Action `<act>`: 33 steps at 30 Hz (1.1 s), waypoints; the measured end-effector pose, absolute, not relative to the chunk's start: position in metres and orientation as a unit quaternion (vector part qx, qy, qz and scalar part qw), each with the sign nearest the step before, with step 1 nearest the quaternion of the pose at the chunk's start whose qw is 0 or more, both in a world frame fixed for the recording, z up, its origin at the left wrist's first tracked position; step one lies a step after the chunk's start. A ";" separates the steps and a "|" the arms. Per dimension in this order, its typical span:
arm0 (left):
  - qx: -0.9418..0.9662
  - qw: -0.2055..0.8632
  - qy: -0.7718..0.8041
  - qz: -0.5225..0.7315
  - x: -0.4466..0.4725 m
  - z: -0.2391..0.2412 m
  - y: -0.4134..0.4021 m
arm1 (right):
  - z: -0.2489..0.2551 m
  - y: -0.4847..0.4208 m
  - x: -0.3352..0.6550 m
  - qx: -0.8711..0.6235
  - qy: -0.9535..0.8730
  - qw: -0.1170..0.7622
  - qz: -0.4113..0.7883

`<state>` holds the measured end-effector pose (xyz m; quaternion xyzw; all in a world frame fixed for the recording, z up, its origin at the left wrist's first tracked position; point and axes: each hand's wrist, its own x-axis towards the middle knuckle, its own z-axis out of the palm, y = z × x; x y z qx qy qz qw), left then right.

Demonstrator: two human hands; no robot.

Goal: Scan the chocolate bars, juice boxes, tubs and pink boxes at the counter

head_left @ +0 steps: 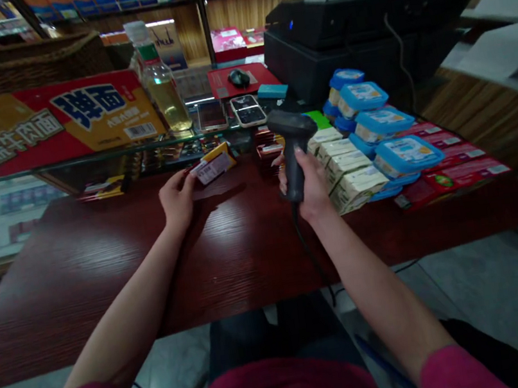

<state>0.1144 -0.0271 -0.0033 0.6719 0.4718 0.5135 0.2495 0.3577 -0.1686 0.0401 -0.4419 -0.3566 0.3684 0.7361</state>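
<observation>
My left hand [178,199] pinches one end of a small red and yellow snack packet [213,164], whose pale printed side faces up toward me. It is held a little above the dark wooden tabletop, and a shadow falls below it. My right hand [308,181] is wrapped round the handle of a black barcode scanner [292,150], its head up and its cable hanging over the table's front edge. Behind the scanner lies a stack of similar red packets [267,147]. Another red and yellow packet [105,188] lies at the back left of the table.
Right of the scanner stand pale cartons [350,170], blue-lidded tubs [406,156] and red packages [461,177]. On the glass counter behind are a noodle box [49,125], a bottle [163,91], a phone [248,110] and a mouse [238,79]. The dark wooden table [105,269] spans the front.
</observation>
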 end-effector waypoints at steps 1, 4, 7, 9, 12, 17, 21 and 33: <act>0.646 0.289 0.485 0.514 0.098 -0.005 -0.023 | 0.038 -0.166 0.354 -0.426 -0.362 0.729 0.395; 0.577 0.400 0.498 0.509 0.058 -0.005 -0.013 | 0.030 -0.153 0.334 -0.392 -0.377 0.681 0.490; 0.540 0.422 0.499 0.530 0.037 -0.003 -0.004 | 0.022 -0.134 0.304 -0.379 -0.396 0.608 0.574; 0.517 0.414 0.510 0.549 0.033 -0.003 0.002 | 0.016 -0.121 0.283 -0.372 -0.402 0.585 0.598; 0.504 0.414 0.515 0.557 0.033 -0.004 0.007 | 0.008 -0.111 0.260 -0.361 -0.395 0.597 0.597; 0.553 0.407 0.483 0.544 0.039 -0.007 0.003 | 0.001 -0.116 0.251 -0.380 -0.391 0.576 0.610; 0.574 0.370 0.497 0.536 0.039 -0.007 -0.001 | 0.003 -0.118 0.252 -0.381 -0.394 0.566 0.616; 0.662 0.184 0.450 0.571 -0.002 0.001 0.012 | 0.004 -0.123 0.256 -0.381 -0.380 0.592 0.600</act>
